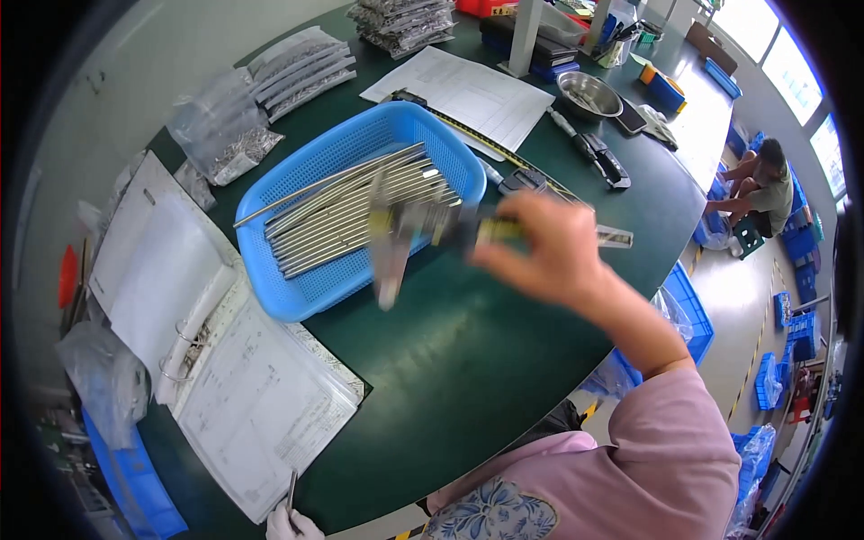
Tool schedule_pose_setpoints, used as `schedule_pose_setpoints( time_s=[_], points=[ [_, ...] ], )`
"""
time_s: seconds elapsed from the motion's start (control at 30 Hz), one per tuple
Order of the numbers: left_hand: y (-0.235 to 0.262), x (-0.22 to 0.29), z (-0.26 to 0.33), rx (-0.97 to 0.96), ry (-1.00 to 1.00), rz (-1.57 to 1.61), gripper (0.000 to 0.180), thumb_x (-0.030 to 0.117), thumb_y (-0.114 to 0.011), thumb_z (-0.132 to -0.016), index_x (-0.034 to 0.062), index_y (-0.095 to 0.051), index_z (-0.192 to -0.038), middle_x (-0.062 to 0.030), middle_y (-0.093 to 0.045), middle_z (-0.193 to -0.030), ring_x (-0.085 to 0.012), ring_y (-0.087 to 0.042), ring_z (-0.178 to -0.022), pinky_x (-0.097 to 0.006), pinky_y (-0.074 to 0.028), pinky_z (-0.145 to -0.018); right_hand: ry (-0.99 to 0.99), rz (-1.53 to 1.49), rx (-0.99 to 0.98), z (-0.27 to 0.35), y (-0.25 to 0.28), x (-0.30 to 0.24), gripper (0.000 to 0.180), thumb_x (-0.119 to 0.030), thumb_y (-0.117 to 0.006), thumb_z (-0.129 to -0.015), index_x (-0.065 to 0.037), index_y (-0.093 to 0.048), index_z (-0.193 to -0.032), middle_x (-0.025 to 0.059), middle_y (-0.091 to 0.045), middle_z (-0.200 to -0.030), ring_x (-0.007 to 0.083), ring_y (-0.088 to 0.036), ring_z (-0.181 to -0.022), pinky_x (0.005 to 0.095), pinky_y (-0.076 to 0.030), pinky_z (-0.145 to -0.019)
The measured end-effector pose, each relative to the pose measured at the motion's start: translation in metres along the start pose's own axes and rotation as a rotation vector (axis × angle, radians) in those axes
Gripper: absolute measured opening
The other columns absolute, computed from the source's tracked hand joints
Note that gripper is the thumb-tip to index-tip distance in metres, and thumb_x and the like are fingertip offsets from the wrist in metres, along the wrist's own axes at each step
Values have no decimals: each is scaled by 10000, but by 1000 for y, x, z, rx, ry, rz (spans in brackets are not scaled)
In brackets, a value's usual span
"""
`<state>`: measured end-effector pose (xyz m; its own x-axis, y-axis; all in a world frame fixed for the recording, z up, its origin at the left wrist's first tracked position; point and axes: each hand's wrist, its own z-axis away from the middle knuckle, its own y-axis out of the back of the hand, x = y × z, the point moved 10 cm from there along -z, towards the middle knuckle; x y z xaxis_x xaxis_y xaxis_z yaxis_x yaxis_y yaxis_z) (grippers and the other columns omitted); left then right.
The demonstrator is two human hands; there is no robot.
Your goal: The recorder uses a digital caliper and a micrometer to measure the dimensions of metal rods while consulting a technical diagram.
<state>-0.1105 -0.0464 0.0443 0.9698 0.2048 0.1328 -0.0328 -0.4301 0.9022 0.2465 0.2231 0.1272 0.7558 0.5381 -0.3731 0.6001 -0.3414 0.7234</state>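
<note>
In my bare right hand (553, 247) is a caliper (409, 220), smeared by motion, its jaws over the right part of a blue perforated basket (279, 301). Its beam sticks out past the far side of my fist. Several long, thin metal rods (337, 229) lie side by side in the basket; one rests across its left rim. At the lower edge, my left hand (292, 524), in a white glove, grips a thin metal rod (292, 486) next to an open ring binder (261, 414). Most of that hand is cut off.
Bags of small metal parts (301, 72) lie at the back left. Behind the basket are paper sheets (463, 94), a long measuring tool (486, 139), another caliper (594, 153) and a metal bowl (589, 94). A person (760, 184) sits at right among blue crates (688, 310).
</note>
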Motion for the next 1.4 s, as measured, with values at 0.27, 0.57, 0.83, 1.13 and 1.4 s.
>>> schedule_pose_setpoints(
  time_s=[0.27,0.57,0.83,1.13,1.4],
  points=[
    [3,40,-19,-147,-115,191,153,40,-518,-689,13,-596,-818,-142,-511,-659,-333,-495,-581,-412,-366,-524,-585,288,-66,-62,-38,211,323,-335,-532,-802,-85,-559,-1003,191,-609,-941,359,-574,-901,449,-447,-754],
    [-7,76,-28,-174,-219,182,190,70,-589,-575,110,-616,-759,-28,-439,-526,-196,-467,-422,-310,-356,-383,-291,468,-51,-66,-68,244,243,-262,-524,-821,-45,-584,-912,162,-548,-951,337,-525,-924,414,-426,-769],
    [-21,90,-64,-160,-252,229,281,50,-577,-628,91,-614,-903,-53,-512,-583,-229,-503,-459,-335,-420,-436,-333,614,-120,-73,-72,250,272,-262,-491,-825,-58,-598,-968,149,-546,-1003,322,-526,-956,408,-429,-801],
    [-79,48,-108,-418,-37,272,332,166,-471,-778,68,-569,-1080,-156,-611,-761,-329,-580,-642,-419,-453,-587,14,345,17,-72,-39,177,317,-179,-584,-758,-56,-568,-1049,154,-548,-1010,292,-523,-941,363,-427,-775],
    [-50,118,-82,-349,-293,477,204,158,-531,-711,95,-598,-893,-59,-571,-602,-257,-575,-522,-376,-448,-456,791,-347,-596,49,-87,-143,264,-277,-502,-821,-39,-569,-729,94,-491,-613,270,-479,-511,362,-367,-474]
  ],
)
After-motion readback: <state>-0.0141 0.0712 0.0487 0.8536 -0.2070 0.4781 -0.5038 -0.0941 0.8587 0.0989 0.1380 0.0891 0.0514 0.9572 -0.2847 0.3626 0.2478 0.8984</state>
